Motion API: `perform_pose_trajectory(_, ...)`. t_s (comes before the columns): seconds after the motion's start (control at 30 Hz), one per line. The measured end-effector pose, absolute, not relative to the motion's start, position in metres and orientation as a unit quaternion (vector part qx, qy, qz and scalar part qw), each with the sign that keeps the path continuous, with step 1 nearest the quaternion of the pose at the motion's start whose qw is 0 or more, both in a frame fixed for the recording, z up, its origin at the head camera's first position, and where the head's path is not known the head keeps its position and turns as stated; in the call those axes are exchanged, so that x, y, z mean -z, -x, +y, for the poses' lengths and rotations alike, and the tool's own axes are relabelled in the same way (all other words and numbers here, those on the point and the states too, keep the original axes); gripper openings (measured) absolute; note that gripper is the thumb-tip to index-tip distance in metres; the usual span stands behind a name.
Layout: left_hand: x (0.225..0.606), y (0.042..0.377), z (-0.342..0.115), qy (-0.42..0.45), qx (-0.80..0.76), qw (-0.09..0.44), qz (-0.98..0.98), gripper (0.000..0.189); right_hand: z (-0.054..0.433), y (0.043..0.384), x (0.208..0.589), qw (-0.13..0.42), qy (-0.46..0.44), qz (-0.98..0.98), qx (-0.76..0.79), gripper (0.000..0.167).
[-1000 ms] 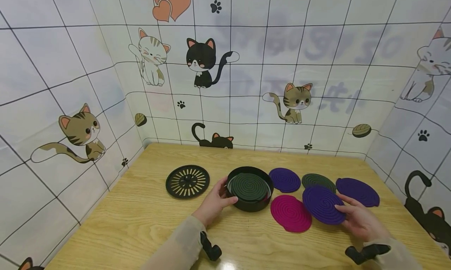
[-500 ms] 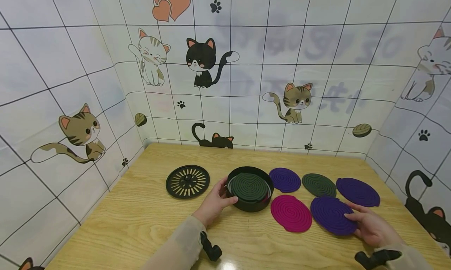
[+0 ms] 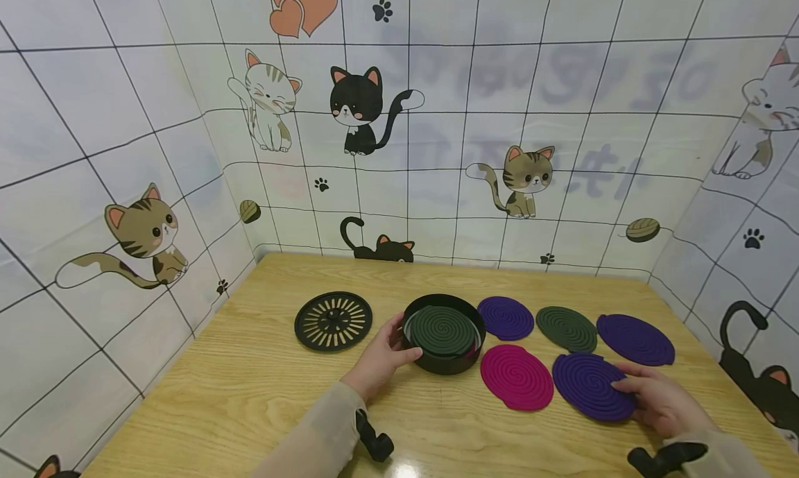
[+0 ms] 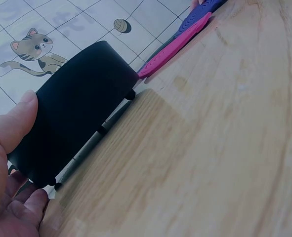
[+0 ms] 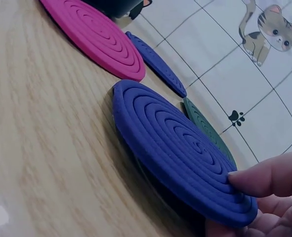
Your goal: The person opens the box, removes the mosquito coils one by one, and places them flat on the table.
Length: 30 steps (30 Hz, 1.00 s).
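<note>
My left hand (image 3: 383, 360) grips the near left side of a round black coaster holder (image 3: 446, 367). Its thumb lies on the outer wall in the left wrist view, and small feet show under the holder (image 4: 79, 108). A green spiral coaster (image 3: 442, 331) lies inside it; a sliver of pink shows beneath. With thumb and fingers, my right hand (image 3: 658, 395) pinches the right edge of a purple spiral coaster (image 3: 589, 386). In the right wrist view that purple coaster (image 5: 170, 143) is tilted, its held edge off the table.
A pink coaster (image 3: 517, 377) lies between the holder and the held coaster. Behind are a purple coaster (image 3: 505, 318), a green coaster (image 3: 566, 328) and another purple coaster (image 3: 635, 339). A black slotted lid (image 3: 333, 321) with a knob lies left on the wooden table (image 3: 250, 395).
My right hand has carried the purple coaster rightward, nearer to me and down beside the pink one, uncovering the green coaster behind. The left hand and the holder have stayed in place.
</note>
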<state>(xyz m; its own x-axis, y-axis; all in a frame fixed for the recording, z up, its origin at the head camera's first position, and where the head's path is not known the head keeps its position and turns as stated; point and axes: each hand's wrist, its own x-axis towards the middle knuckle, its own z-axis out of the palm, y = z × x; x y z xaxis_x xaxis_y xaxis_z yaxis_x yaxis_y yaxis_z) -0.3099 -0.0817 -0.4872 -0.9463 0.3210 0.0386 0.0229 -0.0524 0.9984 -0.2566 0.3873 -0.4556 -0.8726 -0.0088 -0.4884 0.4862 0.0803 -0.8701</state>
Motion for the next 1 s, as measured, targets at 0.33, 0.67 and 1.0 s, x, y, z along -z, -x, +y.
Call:
perform_pose_trajectory(0.33,0.4865,0.3114,-0.0809,-0.126,-0.709,0.103,0.686,0.088,0.3819,0.2526,0.4475,0.169,-0.177,0.747,0.619,0.075)
perform_pose_trajectory(0.67,0.4848,0.3114,-0.0813,-0.128,-0.707,0.103,0.687,0.088,0.3867,0.2530,0.4475,0.157,-0.175,0.780,0.579,0.066)
perform_pose_trajectory(1.0,0.4849,0.3114,-0.0813,-0.130,-0.709,0.104,0.686,0.088,0.3892,0.2519,0.4461,0.139,-0.176,0.773,0.593,0.067)
